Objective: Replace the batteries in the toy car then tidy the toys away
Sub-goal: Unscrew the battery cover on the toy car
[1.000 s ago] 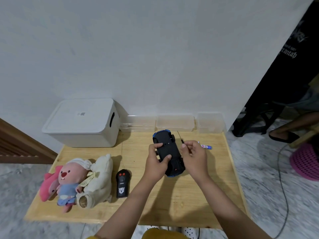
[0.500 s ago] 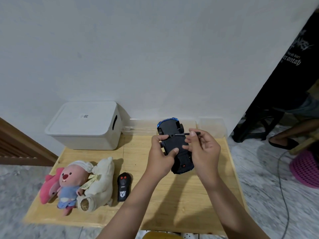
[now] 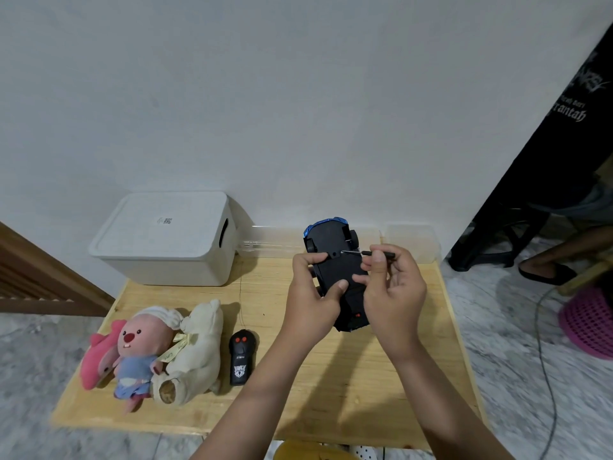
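We hold the car (image 3: pixel 335 260) upside down above the table (image 3: pixel 348 386), with its black bottom facing us. Our left hand (image 3: pixel 310 293) grips the car, fingers curled over its side and thumb pressed on the bottom. Our right hand (image 3: pixel 391 290) pinches a thin screwdriver (image 3: pixel 368 253), and its tip touches a small hole on the car's bottom. The remote (image 3: pixel 242 356) lies on the table beside the white bear (image 3: pixel 199 346) and the pink toy (image 3: pixel 132 353). A white box (image 3: pixel 166 237) with its lid on sits at the back left, by the wall.
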`<state>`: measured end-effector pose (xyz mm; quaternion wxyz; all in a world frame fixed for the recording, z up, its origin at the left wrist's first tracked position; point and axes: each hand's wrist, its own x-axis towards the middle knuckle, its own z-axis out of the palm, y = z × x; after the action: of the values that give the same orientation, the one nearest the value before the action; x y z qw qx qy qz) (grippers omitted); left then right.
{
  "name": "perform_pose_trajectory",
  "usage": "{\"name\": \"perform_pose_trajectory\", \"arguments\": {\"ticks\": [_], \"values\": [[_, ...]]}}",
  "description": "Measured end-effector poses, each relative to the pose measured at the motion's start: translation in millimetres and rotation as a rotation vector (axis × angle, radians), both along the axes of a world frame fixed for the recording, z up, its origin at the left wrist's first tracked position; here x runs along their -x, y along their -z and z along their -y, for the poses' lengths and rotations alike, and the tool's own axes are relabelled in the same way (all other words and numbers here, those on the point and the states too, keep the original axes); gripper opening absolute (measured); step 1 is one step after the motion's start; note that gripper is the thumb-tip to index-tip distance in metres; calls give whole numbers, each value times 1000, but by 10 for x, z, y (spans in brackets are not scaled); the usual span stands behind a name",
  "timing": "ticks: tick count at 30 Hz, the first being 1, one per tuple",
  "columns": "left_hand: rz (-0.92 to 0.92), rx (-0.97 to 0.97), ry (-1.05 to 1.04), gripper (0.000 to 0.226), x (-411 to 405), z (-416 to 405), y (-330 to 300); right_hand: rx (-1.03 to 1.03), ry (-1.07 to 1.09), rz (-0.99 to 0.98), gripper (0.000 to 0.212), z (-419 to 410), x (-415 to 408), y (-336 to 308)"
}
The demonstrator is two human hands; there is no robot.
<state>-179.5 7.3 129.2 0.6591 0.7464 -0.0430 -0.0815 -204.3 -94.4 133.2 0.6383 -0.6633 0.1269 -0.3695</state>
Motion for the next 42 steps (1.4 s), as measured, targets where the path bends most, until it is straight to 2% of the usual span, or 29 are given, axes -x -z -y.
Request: {"name": "perform_pose_trajectory", "arguments": {"ticks": [13, 33, 36, 42], "values": [[-22, -3, -8, 48, -46, -20, 18, 145, 17, -1, 8, -22, -60, 55], [-8, -5, -42, 50, -125, -1, 32, 156, 13, 15, 9, -5, -166, 63], [-3, -4, -40, 49, -129, 2, 25, 235, 26, 19, 9, 11, -188, 56], [4, -17, -19, 48, -152, -24, -11, 566, 0, -10, 10, 133, -275, -9]]}}
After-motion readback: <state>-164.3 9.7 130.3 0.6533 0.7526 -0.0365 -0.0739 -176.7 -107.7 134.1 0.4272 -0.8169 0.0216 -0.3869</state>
